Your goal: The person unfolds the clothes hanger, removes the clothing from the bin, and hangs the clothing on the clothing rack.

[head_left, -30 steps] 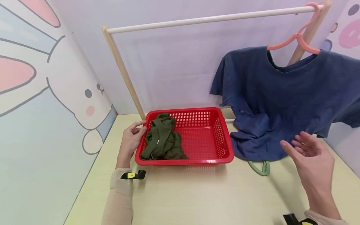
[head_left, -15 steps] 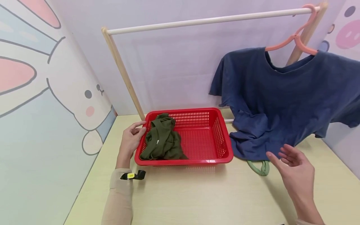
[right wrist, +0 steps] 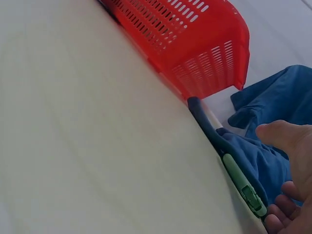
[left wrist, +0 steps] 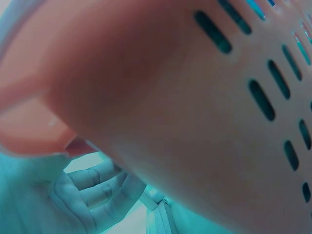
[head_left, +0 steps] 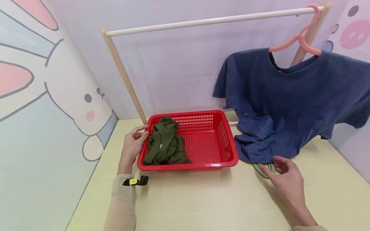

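Observation:
In the head view my left hand [head_left: 133,144] rests thumb and forefinger on the left rim of a red slotted plastic basket [head_left: 225,138]. A crumpled dark green garment [head_left: 170,144] lies in the basket's left half. My right hand [head_left: 286,183], fingers loosely spread, hovers beside the hem of a navy T-shirt [head_left: 289,93], holding nothing. Under that hem pokes out a curved green plastic piece [head_left: 260,170] that looks like part of a clothes hanger; the remainder is hidden. In the right wrist view its notched end [right wrist: 252,197] lies near my fingers.
A drying rack with a white rod [head_left: 202,22] and wooden posts stands behind the basket. From its right end a pink hanger [head_left: 309,48] carries the T-shirt, whose lower part bunches on the pale table [head_left: 185,199]. Cartoon-printed walls [head_left: 63,106] rise at both sides.
My right hand has moved left and down, from beside the T-shirt to the green plastic piece. My left hand stays on the basket rim. The view has shifted slightly.

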{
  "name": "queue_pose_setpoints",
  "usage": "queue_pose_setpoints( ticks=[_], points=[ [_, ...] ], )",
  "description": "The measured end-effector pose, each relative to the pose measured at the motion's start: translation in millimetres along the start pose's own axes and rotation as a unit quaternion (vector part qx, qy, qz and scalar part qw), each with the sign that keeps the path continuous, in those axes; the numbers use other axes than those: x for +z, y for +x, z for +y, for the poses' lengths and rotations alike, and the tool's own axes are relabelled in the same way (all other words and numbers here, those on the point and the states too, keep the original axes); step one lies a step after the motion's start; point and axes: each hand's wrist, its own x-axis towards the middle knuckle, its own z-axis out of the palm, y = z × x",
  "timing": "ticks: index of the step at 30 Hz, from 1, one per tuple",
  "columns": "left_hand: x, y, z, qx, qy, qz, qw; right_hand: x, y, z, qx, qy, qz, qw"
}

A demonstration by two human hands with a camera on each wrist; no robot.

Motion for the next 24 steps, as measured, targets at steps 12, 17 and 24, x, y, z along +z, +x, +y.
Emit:
queue_pose_setpoints(
  ticks=[12, 17, 24],
  points=[
    [-2.1, -0.9, 1.7, -0.001, 0.002, -0.003, 1.0000, 4.4, 0.2, 2.1, -0.043, -0.099, 0.014, 0.9940],
    [-5.6, -3.6, 0.2, -0.002, 0.004, 0.001, 1.0000, 9.1, -0.1, 0.6, -0.064, -0.119, 0.004, 0.9908],
    [-2.1, -1.6, 0.2, 0.003, -0.003, -0.007, 1.0000, 7.7, -4.3, 3.6, -0.056, -0.150, 0.005, 0.9871]
  ],
)
